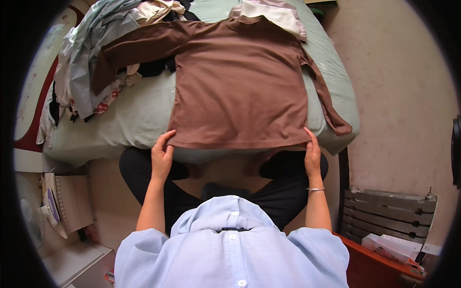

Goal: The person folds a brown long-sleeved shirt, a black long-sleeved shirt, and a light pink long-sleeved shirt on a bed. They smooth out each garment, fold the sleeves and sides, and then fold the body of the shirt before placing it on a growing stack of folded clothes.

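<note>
A brown long-sleeved top (240,86) lies spread over the bed, its neck away from me and its hem toward me. My left hand (163,152) pinches the hem's left corner between thumb and fingers. At the right corner, my right hand (312,152) grips the hem in the same way. The top's left sleeve stretches out over a heap of clothes, while the right sleeve hangs down along the bed's right side. The hem sits at the bed's near edge, fairly straight between my hands.
Under the top is a bed with a pale green sheet (129,129). A clothes heap (89,62) covers its far left. Folded cream and striped cloth (276,17) lies at the far end. A slatted folding piece (386,213) stands at right, near a red-orange surface (379,266).
</note>
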### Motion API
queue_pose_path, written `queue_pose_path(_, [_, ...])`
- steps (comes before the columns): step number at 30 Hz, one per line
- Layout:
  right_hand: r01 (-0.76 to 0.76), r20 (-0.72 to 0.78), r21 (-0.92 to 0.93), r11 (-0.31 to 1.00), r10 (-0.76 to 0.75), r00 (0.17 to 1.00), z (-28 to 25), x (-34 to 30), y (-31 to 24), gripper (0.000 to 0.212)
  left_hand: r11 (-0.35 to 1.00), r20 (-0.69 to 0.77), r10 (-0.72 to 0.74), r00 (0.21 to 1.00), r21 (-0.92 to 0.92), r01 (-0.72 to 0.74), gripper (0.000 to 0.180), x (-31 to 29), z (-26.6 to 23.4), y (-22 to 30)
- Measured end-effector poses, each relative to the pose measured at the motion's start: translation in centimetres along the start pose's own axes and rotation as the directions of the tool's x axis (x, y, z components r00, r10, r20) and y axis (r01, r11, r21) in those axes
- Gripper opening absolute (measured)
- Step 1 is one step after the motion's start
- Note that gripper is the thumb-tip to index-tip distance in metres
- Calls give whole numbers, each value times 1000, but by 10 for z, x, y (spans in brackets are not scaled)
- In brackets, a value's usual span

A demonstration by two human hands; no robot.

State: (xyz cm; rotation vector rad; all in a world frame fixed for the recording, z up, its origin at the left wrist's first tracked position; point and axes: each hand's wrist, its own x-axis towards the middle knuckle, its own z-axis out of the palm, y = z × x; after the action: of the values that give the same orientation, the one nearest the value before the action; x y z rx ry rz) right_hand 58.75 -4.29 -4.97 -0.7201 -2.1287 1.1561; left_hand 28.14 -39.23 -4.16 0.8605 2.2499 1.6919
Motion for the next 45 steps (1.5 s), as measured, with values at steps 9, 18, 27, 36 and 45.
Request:
queue_pose_path(9, [-194, -23, 194, 962, 202, 979, -5, 7, -7, 44, 996, -143, -30, 989, -83, 18, 44, 17, -3, 6])
queue_pose_path(18, [87, -77, -462, 883, -137, 988, -58, 5, -19, 42, 992, -97, 34, 995, 128, -21, 42, 10, -41, 5])
queue_pose_path(27, [143, -68, -487, 862, -201, 977, -59, 12, -31, 29, 972, -51, 173, 984, 168, -162, 41, 16, -51, 29])
queue_pose_path(36, [50, 60, -545, 837, -20, 998, -51, 4, -6, 19, 909, 109, 22, 994, 411, -65, 40, 8, -48, 9])
queue_pose_path(45, [45, 108, -540, 840, 16, 994, -47, 8, -4, 21, 888, 217, -132, 967, 460, 18, 43, 14, -52, 17])
